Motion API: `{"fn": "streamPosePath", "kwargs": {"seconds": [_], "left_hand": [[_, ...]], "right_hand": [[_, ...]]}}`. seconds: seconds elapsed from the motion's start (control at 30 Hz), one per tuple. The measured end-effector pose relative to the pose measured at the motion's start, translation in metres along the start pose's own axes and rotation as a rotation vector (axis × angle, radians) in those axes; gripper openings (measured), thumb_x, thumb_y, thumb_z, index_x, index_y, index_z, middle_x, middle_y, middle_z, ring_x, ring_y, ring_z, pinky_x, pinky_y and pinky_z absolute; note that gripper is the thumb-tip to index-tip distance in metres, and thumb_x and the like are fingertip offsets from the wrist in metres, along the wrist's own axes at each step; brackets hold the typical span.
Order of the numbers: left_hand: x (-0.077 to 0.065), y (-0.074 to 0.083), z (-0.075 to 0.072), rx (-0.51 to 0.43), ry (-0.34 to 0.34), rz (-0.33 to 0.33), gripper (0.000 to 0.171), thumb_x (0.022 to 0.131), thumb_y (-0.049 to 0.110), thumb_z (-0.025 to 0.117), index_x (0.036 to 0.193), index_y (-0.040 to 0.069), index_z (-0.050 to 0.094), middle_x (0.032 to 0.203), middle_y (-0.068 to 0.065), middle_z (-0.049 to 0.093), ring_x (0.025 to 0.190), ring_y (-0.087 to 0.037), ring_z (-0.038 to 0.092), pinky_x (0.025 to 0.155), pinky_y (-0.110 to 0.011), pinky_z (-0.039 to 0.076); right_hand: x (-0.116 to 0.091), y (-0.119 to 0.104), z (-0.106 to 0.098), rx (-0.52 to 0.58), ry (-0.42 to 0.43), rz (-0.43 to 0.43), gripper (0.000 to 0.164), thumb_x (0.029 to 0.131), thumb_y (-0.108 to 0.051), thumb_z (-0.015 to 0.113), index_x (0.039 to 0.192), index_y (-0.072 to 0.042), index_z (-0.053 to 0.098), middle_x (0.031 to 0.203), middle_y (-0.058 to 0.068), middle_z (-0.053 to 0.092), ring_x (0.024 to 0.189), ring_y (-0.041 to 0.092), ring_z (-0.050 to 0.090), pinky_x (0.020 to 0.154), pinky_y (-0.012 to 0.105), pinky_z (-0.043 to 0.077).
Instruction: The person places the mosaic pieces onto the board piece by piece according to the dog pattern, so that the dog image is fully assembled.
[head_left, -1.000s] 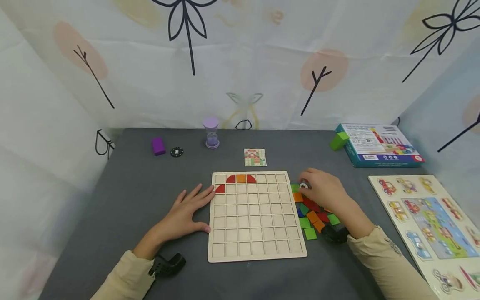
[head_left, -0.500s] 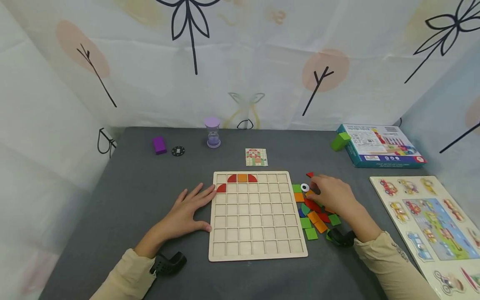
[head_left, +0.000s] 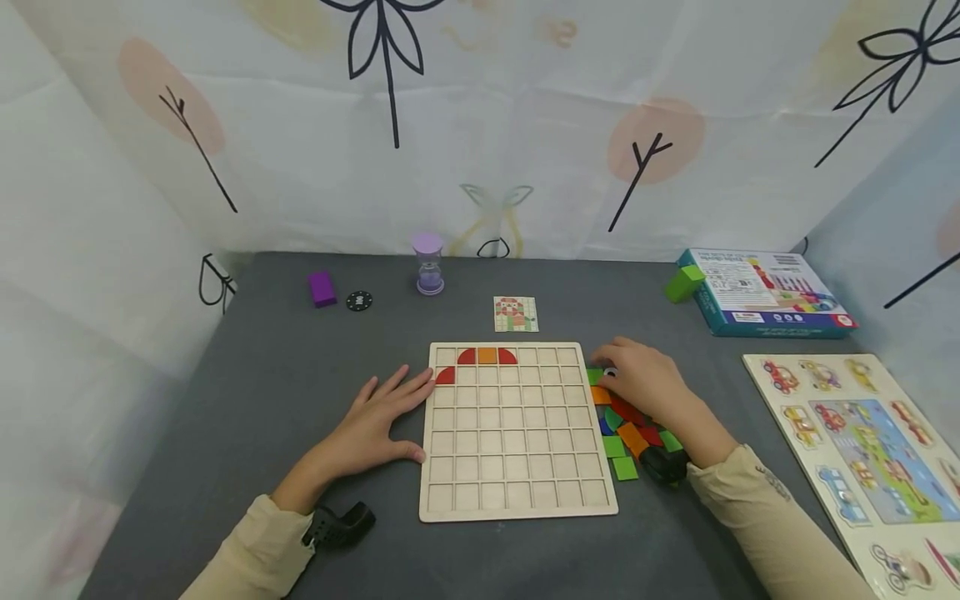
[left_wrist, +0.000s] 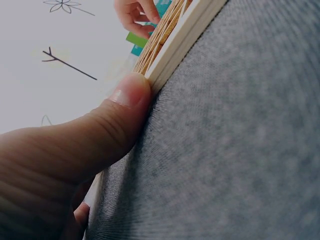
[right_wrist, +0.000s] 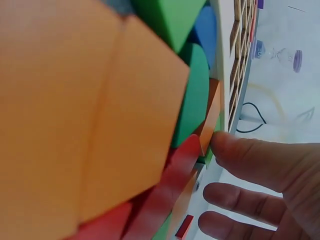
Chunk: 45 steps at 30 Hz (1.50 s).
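Observation:
My left hand (head_left: 375, 425) lies spread at the left side of the wooden grid board (head_left: 517, 450); its thumb (left_wrist: 112, 120) and fingertips touch the edge. Near the board's top left sit an orange square (head_left: 487, 356) between two red quarter-circles, with another red quarter-circle (head_left: 445, 376) lower left. My right hand (head_left: 648, 379) is over the pile of coloured tiles along the board's right side, partly hiding it and a white ring-shaped piece (head_left: 611, 372). In the right wrist view, its thumb is right by an orange tile (right_wrist: 212, 112), fingers apart, nothing seen between them.
Behind the board lies a small pattern card (head_left: 515, 314). A purple block (head_left: 322, 289), a black round token (head_left: 359, 301) and an hourglass (head_left: 429, 265) stand back left. At right are a green block (head_left: 684, 284), a teal box (head_left: 772, 292) and a picture puzzle board (head_left: 810, 475).
My right hand shifts right, uncovering the white ring piece and a small red piece, then returns left over them. The left hand stays at the board's edge.

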<state>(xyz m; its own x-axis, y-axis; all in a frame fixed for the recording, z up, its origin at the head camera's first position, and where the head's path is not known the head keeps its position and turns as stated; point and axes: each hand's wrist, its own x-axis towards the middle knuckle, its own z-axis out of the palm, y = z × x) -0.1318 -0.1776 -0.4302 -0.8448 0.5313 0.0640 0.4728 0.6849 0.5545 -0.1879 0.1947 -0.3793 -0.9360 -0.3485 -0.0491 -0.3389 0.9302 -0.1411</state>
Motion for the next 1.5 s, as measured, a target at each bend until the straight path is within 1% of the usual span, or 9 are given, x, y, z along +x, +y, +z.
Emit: {"fn": "streamPosePath", "kwargs": {"seconds": [0.27, 0.43, 0.53, 0.67, 0.87, 1.0, 1.1, 1.2, 1.5], "left_hand": [[0.001, 0.001, -0.001, -0.007, -0.004, 0.004, 0.097, 0.062, 0.053, 0.070, 0.141, 0.018, 0.027, 0.147, 0.003, 0.022, 0.136, -0.028, 0.009, 0.101, -0.058, 0.000], [0.001, 0.002, -0.002, -0.008, -0.008, 0.002, 0.097, 0.061, 0.054, 0.069, 0.141, 0.018, 0.027, 0.147, 0.003, 0.021, 0.136, -0.028, 0.009, 0.101, -0.057, 0.000], [0.000, 0.002, -0.003, -0.008, -0.010, -0.002, 0.097, 0.062, 0.053, 0.070, 0.141, 0.018, 0.027, 0.147, 0.003, 0.021, 0.136, -0.027, 0.009, 0.101, -0.057, -0.001], [-0.001, 0.002, -0.004, -0.011, -0.009, -0.003, 0.096, 0.062, 0.050, 0.071, 0.141, 0.017, 0.027, 0.147, 0.002, 0.022, 0.136, -0.028, 0.009, 0.101, -0.057, 0.000], [-0.002, -0.001, 0.000, -0.021, -0.002, 0.000, 0.096, 0.062, 0.053, 0.069, 0.141, 0.018, 0.028, 0.147, 0.002, 0.022, 0.136, -0.029, 0.009, 0.101, -0.057, 0.000], [-0.002, -0.001, 0.001, -0.028, 0.001, 0.005, 0.096, 0.062, 0.054, 0.069, 0.141, 0.018, 0.028, 0.147, 0.002, 0.021, 0.136, -0.028, 0.009, 0.101, -0.057, 0.000], [-0.001, -0.001, 0.000, -0.029, 0.001, 0.007, 0.095, 0.063, 0.053, 0.069, 0.141, 0.019, 0.027, 0.147, 0.004, 0.021, 0.136, -0.027, 0.009, 0.101, -0.057, 0.000], [-0.001, -0.001, 0.000, -0.026, 0.001, 0.004, 0.095, 0.063, 0.052, 0.069, 0.141, 0.020, 0.025, 0.147, 0.004, 0.021, 0.136, -0.027, 0.009, 0.102, -0.057, -0.001], [-0.001, 0.000, 0.000, -0.039, -0.002, -0.001, 0.094, 0.064, 0.051, 0.069, 0.141, 0.020, 0.026, 0.147, 0.004, 0.021, 0.136, -0.027, 0.008, 0.102, -0.056, -0.001]], "right_hand": [[0.003, 0.000, 0.000, -0.008, -0.050, -0.054, 0.027, 0.076, -0.021, 0.069, 0.101, -0.011, 0.066, 0.097, 0.006, 0.056, 0.069, 0.014, 0.054, 0.055, 0.029, 0.046], [0.005, -0.006, -0.005, -0.001, -0.013, -0.051, 0.026, 0.076, -0.021, 0.069, 0.099, -0.009, 0.064, 0.092, 0.005, 0.057, 0.071, 0.015, 0.054, 0.056, 0.031, 0.046], [0.011, -0.022, -0.010, 0.010, 0.016, -0.087, 0.026, 0.076, -0.022, 0.069, 0.098, -0.009, 0.064, 0.092, 0.004, 0.058, 0.072, 0.015, 0.054, 0.056, 0.031, 0.046], [0.025, -0.061, -0.012, 0.008, 0.017, -0.188, 0.023, 0.077, -0.025, 0.068, 0.096, -0.014, 0.065, 0.093, 0.000, 0.058, 0.075, 0.013, 0.055, 0.056, 0.028, 0.046], [0.042, -0.124, -0.002, 0.003, -0.006, -0.360, 0.019, 0.076, -0.025, 0.068, 0.094, -0.018, 0.067, 0.087, -0.007, 0.057, 0.069, 0.006, 0.050, 0.056, 0.022, 0.041], [0.047, -0.152, 0.007, -0.032, -0.033, -0.425, 0.024, 0.076, -0.028, 0.069, 0.098, -0.019, 0.067, 0.084, -0.008, 0.057, 0.068, 0.006, 0.051, 0.057, 0.023, 0.042], [0.048, -0.164, 0.011, -0.065, -0.049, -0.442, 0.027, 0.077, -0.029, 0.068, 0.101, -0.018, 0.067, 0.083, -0.007, 0.056, 0.069, 0.008, 0.053, 0.056, 0.024, 0.043], [0.050, -0.169, 0.013, -0.084, -0.046, -0.447, 0.024, 0.077, -0.028, 0.069, 0.098, -0.017, 0.067, 0.082, -0.006, 0.056, 0.068, 0.009, 0.054, 0.053, 0.025, 0.043], [0.053, -0.175, 0.020, -0.123, -0.006, -0.464, 0.021, 0.076, -0.027, 0.069, 0.095, -0.018, 0.067, 0.084, -0.005, 0.057, 0.069, 0.010, 0.056, 0.053, 0.027, 0.045]]}}
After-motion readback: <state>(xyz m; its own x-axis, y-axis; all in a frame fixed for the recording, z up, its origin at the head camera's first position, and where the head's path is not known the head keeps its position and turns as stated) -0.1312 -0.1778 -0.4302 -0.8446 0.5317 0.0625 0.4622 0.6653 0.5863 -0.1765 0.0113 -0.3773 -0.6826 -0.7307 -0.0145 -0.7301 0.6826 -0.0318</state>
